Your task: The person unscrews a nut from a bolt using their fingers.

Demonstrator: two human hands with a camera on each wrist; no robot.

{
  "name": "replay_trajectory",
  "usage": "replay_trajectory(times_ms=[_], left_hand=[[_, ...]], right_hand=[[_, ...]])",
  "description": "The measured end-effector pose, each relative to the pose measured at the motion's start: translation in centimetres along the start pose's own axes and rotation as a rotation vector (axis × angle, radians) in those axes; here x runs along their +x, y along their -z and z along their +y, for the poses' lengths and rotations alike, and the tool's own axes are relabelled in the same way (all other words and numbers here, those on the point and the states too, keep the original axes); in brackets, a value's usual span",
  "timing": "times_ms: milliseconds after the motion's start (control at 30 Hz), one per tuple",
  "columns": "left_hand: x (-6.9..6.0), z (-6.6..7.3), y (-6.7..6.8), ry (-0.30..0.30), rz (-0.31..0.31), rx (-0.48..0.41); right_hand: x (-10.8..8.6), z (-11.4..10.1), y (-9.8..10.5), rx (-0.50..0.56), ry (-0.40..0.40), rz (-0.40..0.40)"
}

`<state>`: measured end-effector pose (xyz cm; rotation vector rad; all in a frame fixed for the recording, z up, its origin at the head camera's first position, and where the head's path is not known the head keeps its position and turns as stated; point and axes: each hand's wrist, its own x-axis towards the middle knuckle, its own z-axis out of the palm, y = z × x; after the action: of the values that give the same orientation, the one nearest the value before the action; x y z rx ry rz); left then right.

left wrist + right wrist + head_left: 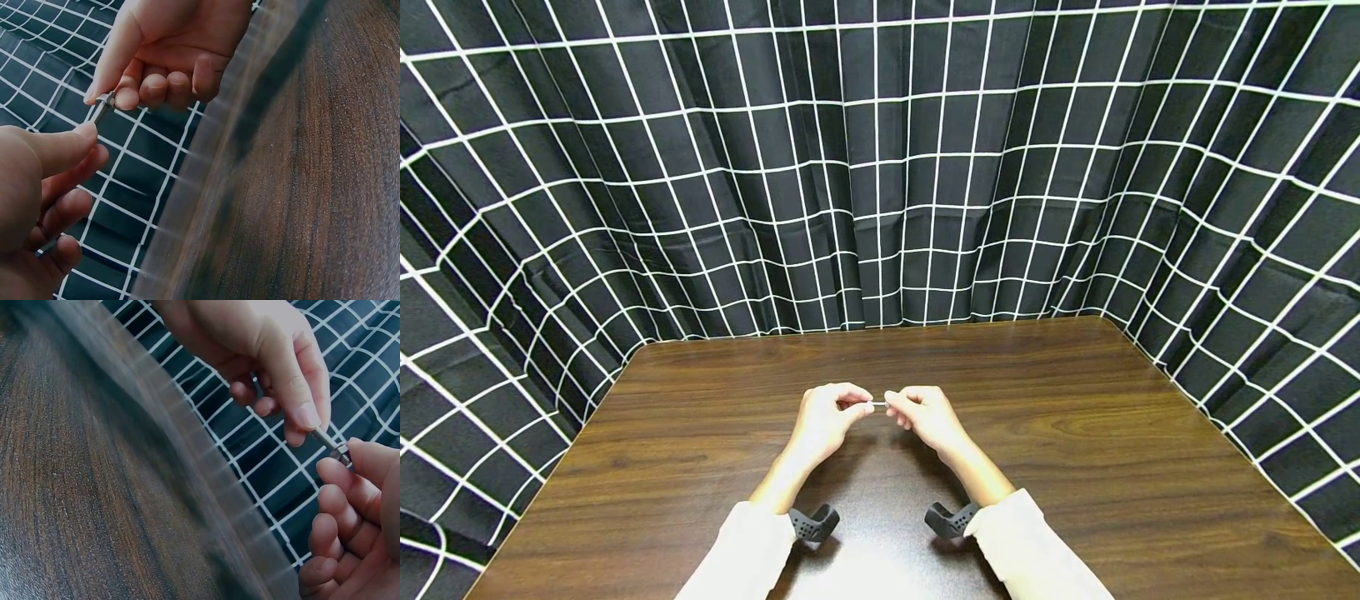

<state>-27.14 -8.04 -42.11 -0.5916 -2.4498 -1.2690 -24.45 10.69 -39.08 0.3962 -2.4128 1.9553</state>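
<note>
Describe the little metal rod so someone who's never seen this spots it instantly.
Over the brown wooden table, find the left hand and the right hand facing each other. The metal rod bridges the gap between them, with a nut at the right hand's end. Unlike the hands, it is straight, grey and metallic.

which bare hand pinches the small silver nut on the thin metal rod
The right hand: it pinches the nut, while the left hand grips the rod farther along.

2 plain white sleeves (741, 550), 2 dark grey wristbands (811, 527), curved and perforated, at the sleeves' cuffs (772, 521), 2 bare hands (823, 421) beyond the cuffs
</note>
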Motion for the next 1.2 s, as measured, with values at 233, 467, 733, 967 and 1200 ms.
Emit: replay_trajectory(times_ms=[233,467,733,967,1200], left_hand=[[0.0,0.3,0.2,-0.009,0.000,0.003],[0.0,0.3,0.4,-0.008,0.001,-0.005],[0.1,0.4,0.4,0.012,0.009,-0.021],[0.1,0.5,0.4,0.004,0.020,-0.018],[0.1,0.6,0.5,-0.021,0.038,-0.016]], right_hand=[[0.1,0.1,0.1,0.003,0.021,0.010],[0.1,0.1,0.1,0.000,0.023,0.019],[0.7,1.3,0.2,0.022,0.018,0.035],[1.5,3.5,0.2,0.035,0.069,0.074],[1.6,3.7,0.2,0.097,0.141,0.060]])
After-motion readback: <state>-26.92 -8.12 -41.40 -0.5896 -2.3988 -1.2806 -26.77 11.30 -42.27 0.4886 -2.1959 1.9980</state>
